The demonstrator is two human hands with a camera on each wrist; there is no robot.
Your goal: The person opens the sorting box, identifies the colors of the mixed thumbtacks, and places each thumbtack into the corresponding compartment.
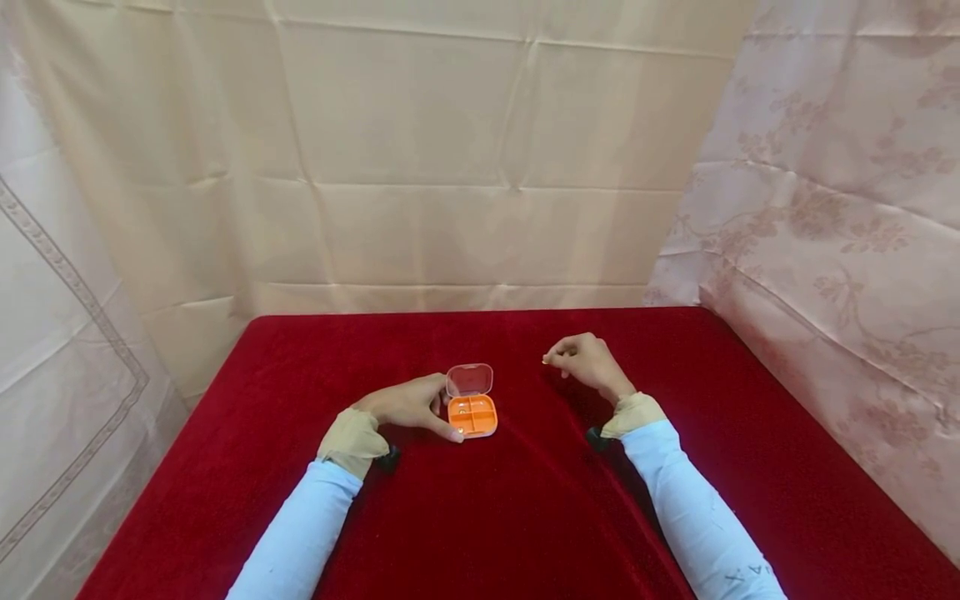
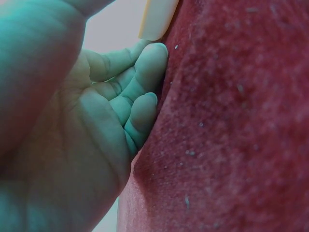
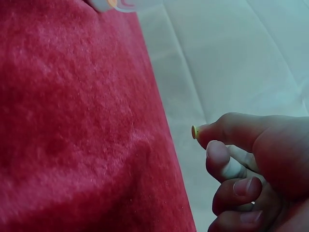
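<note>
An orange box (image 1: pixel 472 417) with four compartments and a raised clear lid (image 1: pixel 470 380) sits on the red cloth. Small items lie in its left compartments. The left hand (image 1: pixel 408 406) grips the box's left side, thumb at the front corner, fingers at the back; in the left wrist view this hand (image 2: pixel 91 106) has curled fingers beside the pale box edge (image 2: pixel 158 19). Right of the box, the right hand (image 1: pixel 588 361) is raised over the cloth. In the right wrist view the right hand (image 3: pixel 260 159) pinches a small yellow piece (image 3: pixel 194 132) at its fingertips, the other fingers curled.
A red velvety cloth (image 1: pixel 480 517) covers the table, with a fold running toward the front right. A beige curtain (image 1: pixel 412 167) hangs behind, a floral one (image 1: pixel 847 208) at the right and a pale one (image 1: pixel 60 333) at the left.
</note>
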